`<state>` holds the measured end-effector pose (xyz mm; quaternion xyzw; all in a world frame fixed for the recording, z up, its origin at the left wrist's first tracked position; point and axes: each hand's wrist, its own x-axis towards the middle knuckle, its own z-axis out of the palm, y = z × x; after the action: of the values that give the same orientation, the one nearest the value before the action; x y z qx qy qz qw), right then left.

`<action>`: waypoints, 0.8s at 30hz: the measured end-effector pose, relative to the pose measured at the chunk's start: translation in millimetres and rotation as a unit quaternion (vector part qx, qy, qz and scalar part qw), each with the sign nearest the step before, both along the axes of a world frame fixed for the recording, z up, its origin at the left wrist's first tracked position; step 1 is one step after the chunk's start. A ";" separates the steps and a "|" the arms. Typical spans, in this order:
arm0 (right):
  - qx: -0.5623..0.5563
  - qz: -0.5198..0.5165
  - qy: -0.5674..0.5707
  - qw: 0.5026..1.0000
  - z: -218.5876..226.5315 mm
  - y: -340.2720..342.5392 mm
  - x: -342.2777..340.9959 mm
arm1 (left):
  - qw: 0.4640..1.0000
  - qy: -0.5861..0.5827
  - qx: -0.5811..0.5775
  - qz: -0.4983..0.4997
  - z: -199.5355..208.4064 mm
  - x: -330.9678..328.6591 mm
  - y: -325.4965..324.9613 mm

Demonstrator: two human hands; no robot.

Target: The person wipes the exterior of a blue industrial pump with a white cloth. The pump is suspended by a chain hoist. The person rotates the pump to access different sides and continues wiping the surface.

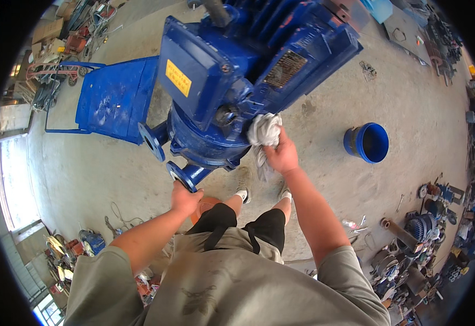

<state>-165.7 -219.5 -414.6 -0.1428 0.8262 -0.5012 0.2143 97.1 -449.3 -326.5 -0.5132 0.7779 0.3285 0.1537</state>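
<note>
Blue-painted pump (207,136) sits just ahead, and wiping looks like the step in hand. From my distance I see the right hand (282,155) closed around a grey-white rag (264,129) against the pump's side; the left hand (185,199) touches the lower of 2 flanges (178,175), fingers too hidden to tell its grip. I judge the next rub calls for light pressure, knuckles clear of the housing's edges. Rightward, bare floor (319,185) gives room before the blue bucket (351,142); leftward, the flat cart (112,98) narrows it.
</note>
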 end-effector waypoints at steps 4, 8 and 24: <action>-0.012 -0.310 -0.292 0.905 -39.3 25.6 -34.1 | 1.000 -0.002 -0.003 -0.001 1.3 -0.3 -0.2; -0.381 -0.357 -0.431 0.736 -42.8 27.7 -45.7 | 1.000 -0.007 0.021 0.018 3.7 1.7 2.4; -0.353 -0.241 -0.515 0.743 73.4 -32.4 53.5 | 0.998 0.032 0.047 0.007 10.1 7.8 7.7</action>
<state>-112.2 -251.9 -341.2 0.2754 0.3614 -0.7890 0.4136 104.9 -441.7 -316.5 -0.4999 0.7626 0.3819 0.1503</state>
